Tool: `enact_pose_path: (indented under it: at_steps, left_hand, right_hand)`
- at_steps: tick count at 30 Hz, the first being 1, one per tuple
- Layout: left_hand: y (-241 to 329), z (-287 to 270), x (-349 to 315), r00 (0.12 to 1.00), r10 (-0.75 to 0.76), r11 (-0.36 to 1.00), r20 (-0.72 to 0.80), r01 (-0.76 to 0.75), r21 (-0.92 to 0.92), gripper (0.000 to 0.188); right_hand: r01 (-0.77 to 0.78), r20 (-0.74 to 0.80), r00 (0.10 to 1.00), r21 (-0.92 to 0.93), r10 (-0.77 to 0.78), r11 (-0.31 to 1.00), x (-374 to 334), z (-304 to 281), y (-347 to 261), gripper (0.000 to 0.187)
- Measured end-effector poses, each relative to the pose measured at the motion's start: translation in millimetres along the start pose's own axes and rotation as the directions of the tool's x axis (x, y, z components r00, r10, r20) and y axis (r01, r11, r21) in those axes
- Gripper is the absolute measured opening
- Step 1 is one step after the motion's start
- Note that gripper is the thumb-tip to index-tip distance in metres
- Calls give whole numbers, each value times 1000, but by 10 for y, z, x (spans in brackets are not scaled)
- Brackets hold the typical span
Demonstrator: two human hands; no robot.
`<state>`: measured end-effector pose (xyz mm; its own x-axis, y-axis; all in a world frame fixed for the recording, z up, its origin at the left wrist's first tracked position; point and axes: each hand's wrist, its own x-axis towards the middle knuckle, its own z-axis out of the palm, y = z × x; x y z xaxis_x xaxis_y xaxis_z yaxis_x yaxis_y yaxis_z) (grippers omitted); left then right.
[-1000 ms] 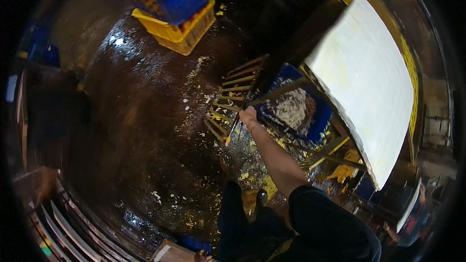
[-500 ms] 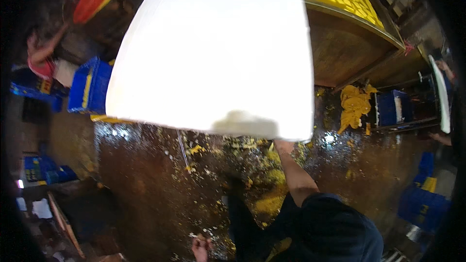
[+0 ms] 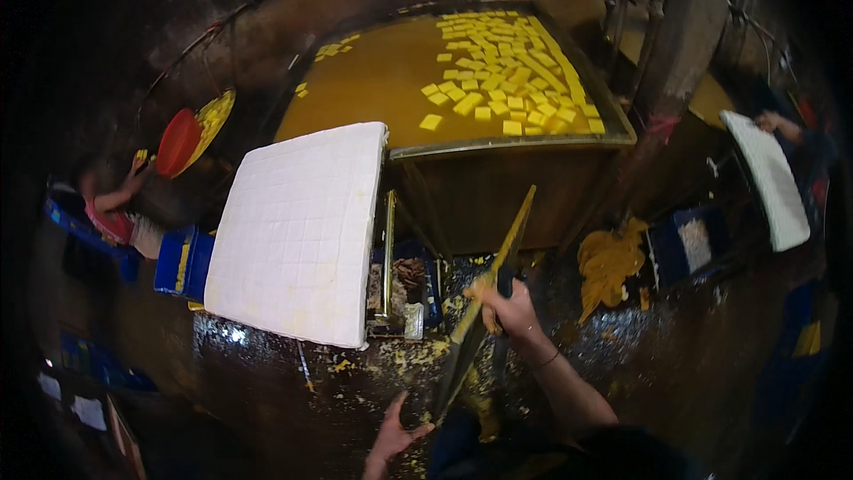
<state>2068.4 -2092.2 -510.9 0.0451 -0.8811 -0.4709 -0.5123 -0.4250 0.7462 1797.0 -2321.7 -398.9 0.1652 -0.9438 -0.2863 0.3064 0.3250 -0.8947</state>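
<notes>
While the big white gridded slab (image 3: 298,231) leans by the vat:
Right hand (image 3: 506,307): clenched round long yellow-stained wooden frame (image 3: 489,289); grip firmly
Left hand (image 3: 395,436): spread, empty, below slab

R hand (image 3: 508,306) fisted, raised; L hand (image 3: 391,434) open, low.

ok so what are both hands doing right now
Left hand: open, fingers spread, holding nothing.
Right hand: closed around a long yellow-stained board.

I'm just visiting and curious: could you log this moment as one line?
right hand: grips long blade | left hand: open, empty | white scored slab: beside vat of yellow cubes
</notes>
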Motion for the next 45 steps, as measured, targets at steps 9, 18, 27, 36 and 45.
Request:
enact_pose_path:
  at_steps: [9, 18, 27, 36, 45]
  left_hand:
    - [1020, -567, 165, 635, 213, 964, -742, -260, 54, 23]
    - [1388, -1598, 1175, 538, -330, 439, -775, -640, -631, 30]
    - [1524, -1849, 1577, 278, -574, 503, -770, -622, -600, 17]
    - [1640, -1716, 1876, -129, -445, 892, -886, 28, -452, 25]
    - [1515, -1741, 1997, -117, -238, 850, -964, 455, -265, 36]
  right_hand:
    - [451, 466, 815, -139, -343, 882, 841, 1243, -2300, 32]
    - [643, 578, 753, -748, -313, 165, 3333, 532, -2034, 33]
    - [552, 739, 661, -596, 130, 582, 4529, 1198, -1510, 38]
    - [775, 899, 436, -404, 52, 487, 5308, 1490, -1330, 46]
    - [658, 875, 484, -374, 13, 654, 5490, 1374, -968, 49]
